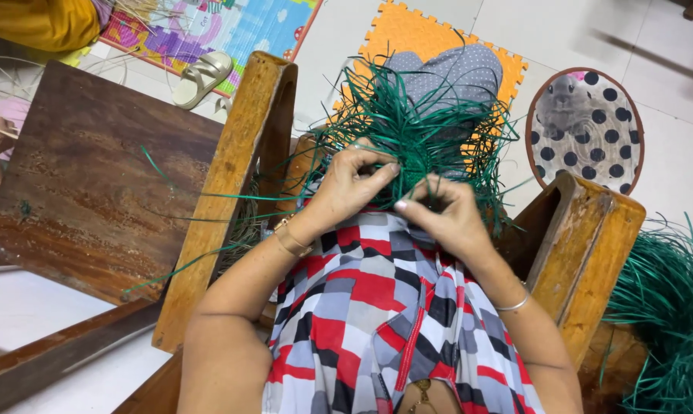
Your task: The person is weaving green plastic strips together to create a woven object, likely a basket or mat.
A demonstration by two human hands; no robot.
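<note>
Mid-weave: our left hand (346, 184) and right hand (442, 215) pinch green strands (423, 130); next, we judge, one strand must be drawn tight.

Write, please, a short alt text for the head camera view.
Both hands, left hand and right hand, pinch a bundle of green strands over the lap, between wooden chair arms. More green strands lie at the right.
</note>
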